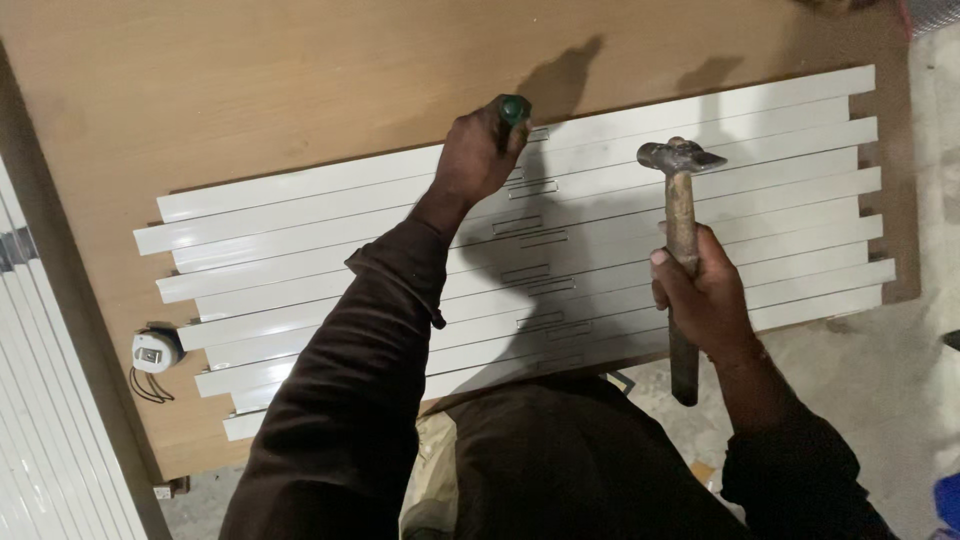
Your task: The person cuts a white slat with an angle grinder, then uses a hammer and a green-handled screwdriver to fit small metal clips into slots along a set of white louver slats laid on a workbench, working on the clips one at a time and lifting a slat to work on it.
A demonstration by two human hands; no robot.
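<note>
The left hand (pixel 478 158) is clenched around a green-handled tool (pixel 513 108), its grip pressing the tool down onto the upper strips of a row of white slats (pixel 300 250); the tool's tip is hidden under the fist, so its kind cannot be told. The right hand (pixel 705 295) grasps the worn wooden handle of a hammer (pixel 681 200), whose dark metal head is raised above the slats, just right of the tool. The slats lie side by side across the middle of a brown wooden board (pixel 200 80) serving as the counter, running from near its left edge to its right edge, with small rectangular slots cut in a staggered line down their centre. Near the counter's lower left corner rests a small round white device with a black cord (pixel 153 352). Ribbed white panelling (pixel 40 440) stands beyond the counter's left edge, and grey concrete floor (pixel 900 350) shows past its right edge.
</note>
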